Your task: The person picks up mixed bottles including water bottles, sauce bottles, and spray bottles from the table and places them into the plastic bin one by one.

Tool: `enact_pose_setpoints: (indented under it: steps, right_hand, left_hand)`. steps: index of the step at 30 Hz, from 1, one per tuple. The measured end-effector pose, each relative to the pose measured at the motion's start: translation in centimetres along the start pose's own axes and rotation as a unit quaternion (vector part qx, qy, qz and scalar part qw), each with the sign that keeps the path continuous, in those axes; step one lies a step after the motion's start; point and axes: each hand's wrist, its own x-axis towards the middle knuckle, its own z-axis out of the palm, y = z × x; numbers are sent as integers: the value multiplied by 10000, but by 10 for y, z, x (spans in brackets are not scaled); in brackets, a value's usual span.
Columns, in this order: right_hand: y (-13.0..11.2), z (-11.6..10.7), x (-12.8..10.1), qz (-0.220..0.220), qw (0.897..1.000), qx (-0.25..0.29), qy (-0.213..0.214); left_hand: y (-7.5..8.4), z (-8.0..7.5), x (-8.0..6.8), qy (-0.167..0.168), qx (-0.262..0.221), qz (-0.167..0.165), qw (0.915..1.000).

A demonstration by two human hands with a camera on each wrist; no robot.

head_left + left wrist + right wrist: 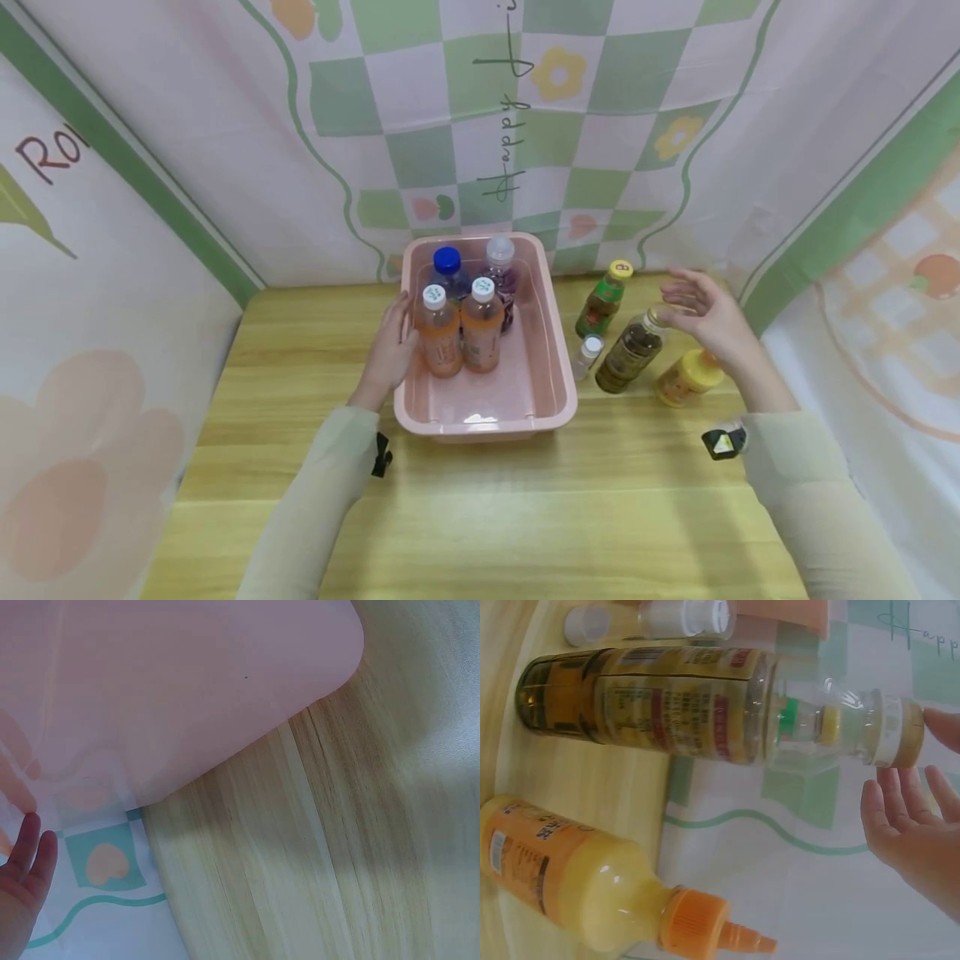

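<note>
Wooden table [525,517] within checked green-and-pink curtain walls [420,108]

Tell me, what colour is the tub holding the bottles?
The tub is pink, clearest in the head view.

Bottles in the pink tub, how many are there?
4. In the pink tub: two orange bottles in front, a blue-capped bottle and a dark purple one behind. Another could hide behind them. Four more bottles stand outside, to its right.
</note>
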Motion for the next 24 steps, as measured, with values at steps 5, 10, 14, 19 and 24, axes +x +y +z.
enact_pose_setpoints:
  steps: [5, 10, 14, 19, 24]
  right_hand:
    - [4, 1, -1, 125, 9996, -206, -170]
    - [8, 4, 0, 64, 9995, -52, -291]
    - [12, 7, 1, 27, 9997, 1, -254]
    - [14, 10, 1, 136, 9993, -210, -295]
    - [14, 12, 1, 173, 9990, -279, -297]
  left_hand:
    - [0, 0, 0, -7, -8, -30, 10000]
    - [-1, 0, 0, 3, -30, -8, 10000]
    - [-1, 1, 1, 18, 3, -9, 10000]
    - [0, 0, 0, -1, 16, -19, 10000]
    - [-1, 0, 0, 2, -5, 22, 10000]
